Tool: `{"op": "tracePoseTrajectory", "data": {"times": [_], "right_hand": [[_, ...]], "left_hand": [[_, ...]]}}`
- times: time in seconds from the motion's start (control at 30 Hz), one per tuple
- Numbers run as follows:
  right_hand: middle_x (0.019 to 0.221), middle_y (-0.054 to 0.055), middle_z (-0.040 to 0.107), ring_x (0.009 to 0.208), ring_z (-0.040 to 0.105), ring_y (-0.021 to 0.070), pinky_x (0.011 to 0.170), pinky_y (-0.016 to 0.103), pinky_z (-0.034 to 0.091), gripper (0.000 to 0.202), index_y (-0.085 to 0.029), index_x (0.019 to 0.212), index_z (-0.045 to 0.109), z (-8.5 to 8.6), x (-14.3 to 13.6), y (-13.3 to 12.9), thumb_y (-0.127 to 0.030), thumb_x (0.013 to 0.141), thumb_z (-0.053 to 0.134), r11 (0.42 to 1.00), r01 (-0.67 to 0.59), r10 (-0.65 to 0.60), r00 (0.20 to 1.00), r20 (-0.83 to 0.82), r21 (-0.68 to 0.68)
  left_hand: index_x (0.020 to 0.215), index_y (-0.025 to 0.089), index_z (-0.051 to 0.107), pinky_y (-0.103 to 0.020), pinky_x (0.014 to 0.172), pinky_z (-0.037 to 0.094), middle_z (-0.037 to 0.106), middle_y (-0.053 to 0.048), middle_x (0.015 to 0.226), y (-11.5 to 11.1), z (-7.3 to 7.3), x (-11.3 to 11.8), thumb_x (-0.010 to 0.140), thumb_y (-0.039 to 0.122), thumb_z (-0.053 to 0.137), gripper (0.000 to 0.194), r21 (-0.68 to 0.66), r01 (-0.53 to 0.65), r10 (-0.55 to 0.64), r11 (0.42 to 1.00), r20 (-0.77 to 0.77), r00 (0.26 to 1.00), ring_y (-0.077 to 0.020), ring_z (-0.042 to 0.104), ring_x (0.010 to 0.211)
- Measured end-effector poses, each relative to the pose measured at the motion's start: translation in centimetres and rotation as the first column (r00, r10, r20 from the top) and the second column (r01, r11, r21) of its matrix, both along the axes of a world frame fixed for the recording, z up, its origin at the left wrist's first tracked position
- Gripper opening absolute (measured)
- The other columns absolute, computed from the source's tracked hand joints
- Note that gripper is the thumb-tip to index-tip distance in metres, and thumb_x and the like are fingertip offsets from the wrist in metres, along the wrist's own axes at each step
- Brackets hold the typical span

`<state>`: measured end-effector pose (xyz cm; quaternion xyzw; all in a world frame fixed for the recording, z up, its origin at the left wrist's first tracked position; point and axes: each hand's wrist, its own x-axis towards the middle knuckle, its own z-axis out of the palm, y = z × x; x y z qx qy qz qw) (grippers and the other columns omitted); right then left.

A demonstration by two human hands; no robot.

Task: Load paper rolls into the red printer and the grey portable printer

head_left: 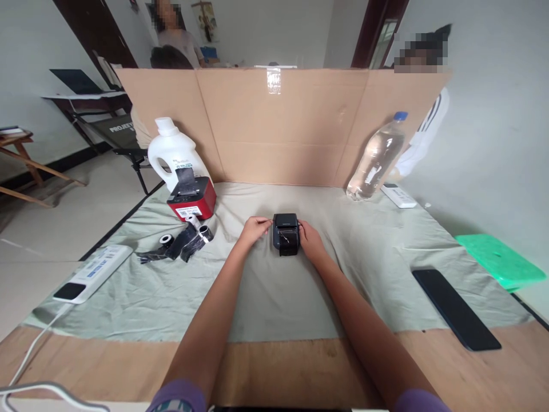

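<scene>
A small black portable printer (286,220) lies on the grey-green cloth in front of me. A glossy black strip (289,242) hangs over its near side. My left hand (256,230) has its fingers pinched together at the printer's left edge; whether anything small is between them is hard to see. Along the right side, my right hand (309,239) grips the printer, its fingers partly hidden behind the case. Left of my hands stands a red and black printer (193,203) with a dark strip rising from its top. Small rolls with black strips (184,240) lie before it.
A cardboard screen (278,126) closes off the table's back. Before it stand a white jug (171,149) and a clear bottle (375,160). A white power strip (94,273) lies left, a black phone (457,309) right. People are beyond the screen.
</scene>
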<state>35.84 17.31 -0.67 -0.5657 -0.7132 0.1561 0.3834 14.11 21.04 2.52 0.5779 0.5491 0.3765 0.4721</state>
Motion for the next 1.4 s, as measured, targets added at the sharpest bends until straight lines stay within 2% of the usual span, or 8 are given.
{"op": "tracePoseTrajectory", "data": {"times": [0.13, 0.23, 0.37, 0.5, 0.77, 0.9, 1.2, 1.4], "right_hand": [[0.118, 0.012, 0.067, 0.108, 0.063, 0.0248, 0.096, 0.039, 0.047, 0.041, -0.019, 0.126, 0.059, 0.1, -0.1, -0.1, -0.029, 0.099, 0.029, 1.000, 0.020, -0.020, 1.000, 0.019, -0.007], [0.120, 0.012, 0.067, 0.110, 0.062, 0.0242, 0.096, 0.038, 0.047, 0.040, -0.019, 0.127, 0.058, 0.2, -0.2, -0.1, -0.027, 0.099, 0.029, 1.000, 0.016, -0.016, 0.999, 0.030, -0.006], [0.123, 0.012, 0.066, 0.113, 0.061, 0.0242, 0.098, 0.038, 0.046, 0.041, -0.018, 0.128, 0.057, 0.4, -0.2, -0.2, -0.026, 0.100, 0.029, 1.000, -0.003, 0.003, 1.000, 0.014, -0.008], [0.125, 0.014, 0.065, 0.114, 0.061, 0.0262, 0.099, 0.041, 0.045, 0.041, -0.016, 0.130, 0.056, 0.5, -0.2, -0.3, -0.025, 0.100, 0.029, 1.000, -0.015, 0.015, 1.000, 0.006, -0.006], [0.124, 0.012, 0.066, 0.113, 0.061, 0.0236, 0.098, 0.037, 0.045, 0.039, -0.018, 0.128, 0.057, 0.6, -0.2, -0.3, -0.023, 0.100, 0.031, 1.000, -0.014, 0.014, 1.000, -0.003, 0.010], [0.122, 0.012, 0.067, 0.111, 0.062, 0.0242, 0.097, 0.037, 0.045, 0.037, -0.018, 0.127, 0.058, 0.7, -0.3, -0.5, -0.024, 0.100, 0.032, 1.000, -0.004, 0.004, 1.000, -0.004, 0.005], [0.123, 0.012, 0.066, 0.111, 0.062, 0.0246, 0.096, 0.037, 0.045, 0.036, -0.019, 0.126, 0.057, 0.9, -0.4, -0.5, -0.023, 0.100, 0.033, 1.000, 0.017, -0.017, 1.000, 0.004, -0.012], [0.123, 0.013, 0.066, 0.112, 0.062, 0.0255, 0.096, 0.038, 0.045, 0.036, -0.018, 0.126, 0.058, 1.1, -0.4, -0.6, -0.022, 0.100, 0.034, 1.000, 0.009, -0.009, 1.000, -0.003, -0.029]], "left_hand": [[0.056, 0.016, 0.059, -0.020, 0.057, 0.038, 0.044, 0.003, 0.049, -0.6, -0.3, 0.3, 0.083, 0.044, 0.058, 0.039, 0.146, -0.015, 0.018, 0.989, -0.015, 1.000, -0.0098, 0.041, 0.052], [0.061, 0.016, 0.063, -0.022, 0.057, 0.038, 0.043, 0.002, 0.047, -1.1, -0.3, 0.7, 0.088, 0.049, 0.051, 0.044, 0.174, -0.049, 0.055, 0.984, -0.032, 0.998, -0.0112, 0.042, 0.051], [0.096, 0.013, 0.073, -0.021, 0.049, 0.032, 0.046, 0.002, 0.049, -1.0, -0.1, 1.2, 0.095, 0.057, 0.036, 0.057, 0.110, -0.075, 0.070, 0.991, 0.048, 0.996, -0.0102, 0.038, 0.045], [0.134, 0.011, 0.058, -0.022, 0.046, 0.027, 0.041, 0.005, 0.045, 0.2, 0.0, 1.6, 0.099, 0.056, 0.021, 0.068, 0.016, -0.002, 0.000, 1.000, 0.113, 0.994, -0.0105, 0.031, 0.040], [0.072, 0.012, 0.070, -0.023, 0.056, 0.037, 0.052, -0.001, 0.051, 1.2, -0.9, 2.2, 0.094, 0.056, 0.037, 0.059, 0.183, -0.048, 0.091, 0.982, -0.233, 0.968, -0.0146, 0.050, 0.055], [0.072, 0.014, 0.068, -0.020, 0.062, 0.038, 0.060, 0.001, 0.064, 1.3, -0.9, 2.2, 0.089, 0.045, 0.047, 0.041, 0.243, -0.023, 0.093, 0.970, -0.282, 0.955, -0.0145, 0.054, 0.066], [0.059, 0.018, 0.066, -0.024, 0.057, 0.033, 0.053, -0.001, 0.050, 4.3, 1.0, 2.0, 0.086, 0.050, 0.056, 0.042, 0.210, -0.060, 0.155, 0.976, -0.472, 0.868, -0.0163, 0.052, 0.057], [0.073, 0.021, 0.072, -0.025, 0.058, 0.030, 0.066, -0.007, 0.071, 2.5, 3.6, 2.6, 0.080, 0.046, 0.064, 0.027, 0.313, -0.101, 0.262, 0.944, -0.530, 0.806, -0.0207, 0.058, 0.071]]}}
